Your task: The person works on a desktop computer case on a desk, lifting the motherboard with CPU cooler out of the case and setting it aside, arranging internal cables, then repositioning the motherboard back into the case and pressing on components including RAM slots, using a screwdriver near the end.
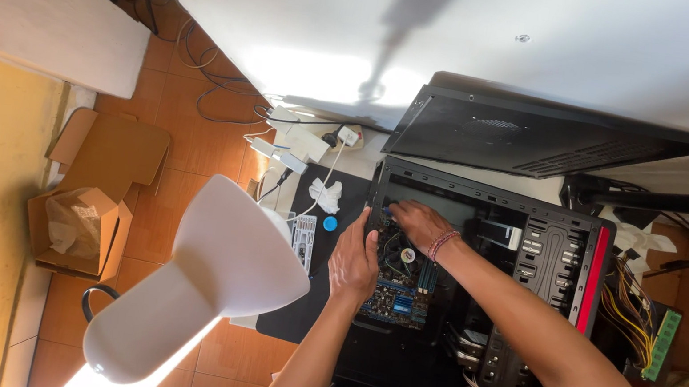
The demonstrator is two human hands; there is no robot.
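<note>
My left hand (352, 265) lies flat, fingers loose, on the rim of the open computer case (486, 206); my right hand (418, 223) reaches over the motherboard (399, 293) by the cooler fan (397, 253), grip unclear. Best: brace steady, touch board edges only.

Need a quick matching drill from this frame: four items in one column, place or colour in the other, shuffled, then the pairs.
Things:
1. left hand
2. right hand
3. cardboard box
4. small round cap

Descriptions:
A. blue, on the dark mat beside the case
B. open, on the tiled floor
C. at the case's edge, by the motherboard
D. inside the case, above the cooler fan

Pairs: 1-C, 2-D, 3-B, 4-A
</note>
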